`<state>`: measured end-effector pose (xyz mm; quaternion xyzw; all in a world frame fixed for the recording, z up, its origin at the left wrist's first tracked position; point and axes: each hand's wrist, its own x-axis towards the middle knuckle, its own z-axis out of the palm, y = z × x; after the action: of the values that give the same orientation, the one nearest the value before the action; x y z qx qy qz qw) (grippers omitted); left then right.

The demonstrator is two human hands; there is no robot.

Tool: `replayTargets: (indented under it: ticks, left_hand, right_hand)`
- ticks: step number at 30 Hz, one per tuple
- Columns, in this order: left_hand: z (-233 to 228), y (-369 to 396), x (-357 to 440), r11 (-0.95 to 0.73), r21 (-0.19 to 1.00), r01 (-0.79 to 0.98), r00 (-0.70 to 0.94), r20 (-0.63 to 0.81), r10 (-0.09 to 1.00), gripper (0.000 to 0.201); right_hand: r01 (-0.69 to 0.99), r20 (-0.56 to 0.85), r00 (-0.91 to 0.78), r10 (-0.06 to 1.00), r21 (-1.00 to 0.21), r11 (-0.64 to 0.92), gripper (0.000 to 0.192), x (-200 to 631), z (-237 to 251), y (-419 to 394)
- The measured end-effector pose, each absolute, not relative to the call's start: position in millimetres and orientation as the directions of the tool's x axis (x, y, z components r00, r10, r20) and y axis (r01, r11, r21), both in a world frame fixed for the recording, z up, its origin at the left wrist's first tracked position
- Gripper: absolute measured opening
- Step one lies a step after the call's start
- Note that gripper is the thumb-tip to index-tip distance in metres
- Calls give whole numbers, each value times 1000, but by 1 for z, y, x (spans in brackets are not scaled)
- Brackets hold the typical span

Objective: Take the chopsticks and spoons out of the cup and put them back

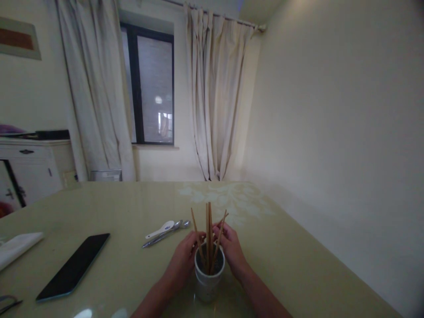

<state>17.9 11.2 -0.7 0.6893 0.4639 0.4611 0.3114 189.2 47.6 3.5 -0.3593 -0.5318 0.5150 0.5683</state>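
Note:
A white cup stands on the pale green table just in front of me. Several wooden chopsticks stand upright in it, fanning apart at the top. My left hand rests against the cup's left side, its fingers at the leftmost chopstick. My right hand is on the cup's right side, its fingers curled around the tops of the rightmost chopsticks. Both forearms reach in from the bottom edge.
Two metal spoons and a white ceramic spoon lie left of the cup. A dark phone lies further left, beside a folded white cloth. A wall runs along the table's right side; curtains and a window are behind.

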Motion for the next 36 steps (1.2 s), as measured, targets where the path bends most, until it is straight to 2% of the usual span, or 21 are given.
replayTargets:
  ticks: [2, 4, 7, 10, 12, 15, 18, 21, 24, 28, 32, 36]
  left_hand:
    - [-2, 15, 14, -381, 877, 294, 128, 359, 924, 36]
    - [-4, 19, 9, -355, 903, 242, 42, 356, 934, 41]
    - [-2, 22, 1, -315, 936, 158, -56, 328, 943, 46]
    - [3, 19, -2, -299, 954, 4, -37, 299, 954, 50]
    - [6, 15, 0, -304, 948, -95, -23, 303, 953, 60]
    - [7, 7, 8, -322, 933, -160, -8, 325, 946, 71]
    - [9, -1, 16, -294, 946, -141, 6, 297, 955, 67]
    - [12, -4, 21, -223, 962, -158, 15, 228, 974, 64]
    - [14, -4, 23, -148, 968, -204, 47, 160, 986, 63]
    - [19, -5, 26, -134, 964, -229, 73, 154, 985, 56]
    - [26, -8, 30, -141, 955, -259, 81, 167, 983, 52]
    - [27, -7, 32, -129, 951, -282, 77, 157, 985, 52]
  right_hand:
    - [-205, 259, -6, 966, -946, 252, 50, 194, 8, 51]
    - [-213, 306, 125, 944, -921, 327, 49, 204, 15, 55]
    - [-241, 360, 357, 862, -856, 457, 48, 231, 28, 62]
    - [-331, 335, 528, 780, -765, 552, 48, 260, 41, 66]
    - [-421, 281, 559, 780, -714, 559, 48, 271, 47, 67]
    - [-534, 228, 499, 836, -679, 503, 48, 272, 52, 62]
    - [-547, 276, 349, 896, -716, 434, 43, 257, 55, 52]
    - [-425, 384, 152, 911, -807, 411, 36, 238, 54, 40]
    - [-269, 428, -11, 904, -872, 409, 35, 226, 51, 33]
    - [-188, 438, -34, 898, -886, 424, 33, 216, 46, 29]
    - [-238, 430, 17, 902, -875, 422, 38, 206, 39, 28]
    - [-265, 393, -39, 919, -891, 369, 43, 197, 31, 27]
